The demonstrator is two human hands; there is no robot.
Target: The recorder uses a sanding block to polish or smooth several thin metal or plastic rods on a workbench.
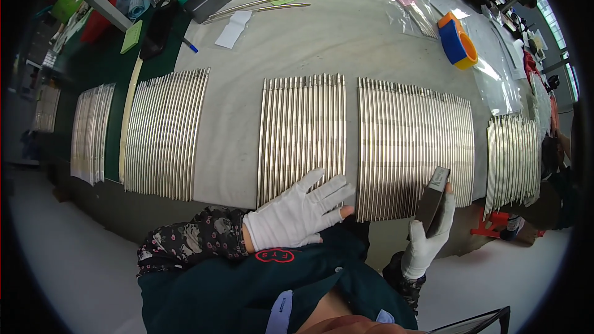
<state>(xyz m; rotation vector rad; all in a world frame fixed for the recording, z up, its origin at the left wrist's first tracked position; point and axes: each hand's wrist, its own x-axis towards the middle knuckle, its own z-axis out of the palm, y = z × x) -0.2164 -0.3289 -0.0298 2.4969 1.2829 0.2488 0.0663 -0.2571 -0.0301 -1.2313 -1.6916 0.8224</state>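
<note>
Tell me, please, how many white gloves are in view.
2: the left glove lies over the near ends of the middle set of metal rods; the right glove, farther right, holds a dark block. No other shows, though some may be hidden.

Head-worn fisheye view, facing down and forward, close above the worktable (pixel 229 124), edges curving

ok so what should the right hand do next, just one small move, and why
Probably ease the dark rectangular block toward the near ends of the thin silver metal rods beneath it: the white-gloved right hand grips it over that row, while the white-gloved left hand is over the neighbouring row.
</note>
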